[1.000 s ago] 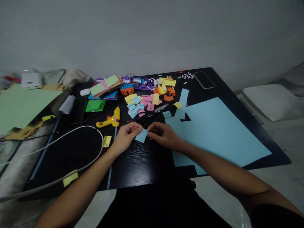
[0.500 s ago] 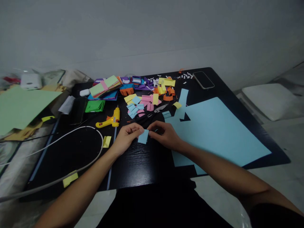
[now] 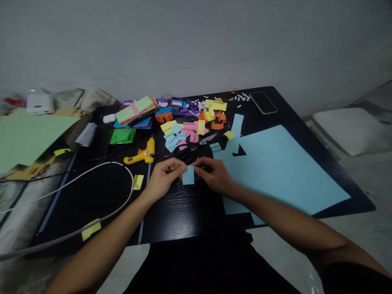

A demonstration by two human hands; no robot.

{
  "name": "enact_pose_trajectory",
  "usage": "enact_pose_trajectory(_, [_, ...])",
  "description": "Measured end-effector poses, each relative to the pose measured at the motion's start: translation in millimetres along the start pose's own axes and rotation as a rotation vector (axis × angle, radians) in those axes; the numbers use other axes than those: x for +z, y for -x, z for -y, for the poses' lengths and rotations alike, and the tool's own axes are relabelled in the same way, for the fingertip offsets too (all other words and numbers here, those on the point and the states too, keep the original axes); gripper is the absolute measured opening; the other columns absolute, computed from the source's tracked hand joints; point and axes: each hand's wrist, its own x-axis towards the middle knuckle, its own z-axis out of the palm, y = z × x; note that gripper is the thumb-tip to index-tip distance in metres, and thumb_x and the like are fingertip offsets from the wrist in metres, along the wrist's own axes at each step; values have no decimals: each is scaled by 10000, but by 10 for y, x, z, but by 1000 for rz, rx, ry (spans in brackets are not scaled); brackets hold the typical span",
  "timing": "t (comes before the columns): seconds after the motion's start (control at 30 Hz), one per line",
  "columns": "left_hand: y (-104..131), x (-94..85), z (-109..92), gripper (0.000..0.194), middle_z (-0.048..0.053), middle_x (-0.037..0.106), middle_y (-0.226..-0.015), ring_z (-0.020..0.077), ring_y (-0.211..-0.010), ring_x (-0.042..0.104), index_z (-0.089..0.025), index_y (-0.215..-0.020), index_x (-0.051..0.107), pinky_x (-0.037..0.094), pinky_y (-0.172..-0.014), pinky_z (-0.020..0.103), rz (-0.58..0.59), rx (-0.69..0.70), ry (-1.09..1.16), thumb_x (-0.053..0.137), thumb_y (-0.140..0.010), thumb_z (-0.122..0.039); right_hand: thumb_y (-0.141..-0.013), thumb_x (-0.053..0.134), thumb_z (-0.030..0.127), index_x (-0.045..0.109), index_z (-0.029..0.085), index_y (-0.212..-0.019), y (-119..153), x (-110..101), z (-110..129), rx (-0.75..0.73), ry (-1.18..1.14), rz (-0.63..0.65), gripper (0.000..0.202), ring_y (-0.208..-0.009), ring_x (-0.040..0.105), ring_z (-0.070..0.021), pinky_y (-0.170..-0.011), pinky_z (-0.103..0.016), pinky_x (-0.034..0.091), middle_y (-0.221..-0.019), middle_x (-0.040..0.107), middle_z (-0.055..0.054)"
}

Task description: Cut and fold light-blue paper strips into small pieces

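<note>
A small light-blue piece of paper (image 3: 188,176) is pinched along its upper part between both hands, over the near middle of the black table. My left hand (image 3: 167,174) grips its left side with thumb and fingers. On its right side my right hand (image 3: 213,173) does the same. Just beyond the hands lie black-handled scissors (image 3: 196,148), blades toward the upper right. Small folded blue papers (image 3: 173,141) and pink papers (image 3: 192,130) are heaped behind them. A large light-blue sheet (image 3: 275,171) with cut-outs lies partly beneath my right forearm.
A yellow glue gun (image 3: 143,153) rests left of my hands, near a looping white cable (image 3: 130,183). Farther back are stacked coloured papers (image 3: 136,112), green papers (image 3: 122,136), white scraps and a phone (image 3: 263,102). A pale green sheet (image 3: 27,134) lies at far left.
The small blue paper has shifted slightly right and turned from tilted to nearly upright in my fingers. Both hands keep hold of it.
</note>
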Motion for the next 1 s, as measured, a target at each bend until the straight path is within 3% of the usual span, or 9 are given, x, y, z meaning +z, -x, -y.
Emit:
enact_pose_trajectory(0.27, [1,-39,48,172,-12,663,-615,115,-561,606,-164,-806,737,482,-564,225,-50,65,-91,757,-846,-330,-881,695,438,715,170,-954,-49,-40,-27,71,-200,93,279,-743,688,-167,-698,-318,589,-868,712,-41])
enact_pose_trajectory(0.47, [27,-8,98,159,-22,628,-629,94,-566,557,-169,-813,739,435,-549,205,-48,114,-150,758,-849,-323,-877,703,367,701,174,-857,-49,-22,-28,37,-44,58,194,-674,646,-148,-661,-287,516,-744,687,-14])
enact_pose_trajectory(1.0, [38,-37,167,164,-32,598,-649,94,-592,536,-171,-857,715,421,-565,204,24,161,-291,696,-902,-327,-849,690,331,696,181,-843,-13,10,-31,8,48,63,150,-652,561,-126,-621,-258,440,-736,657,2])
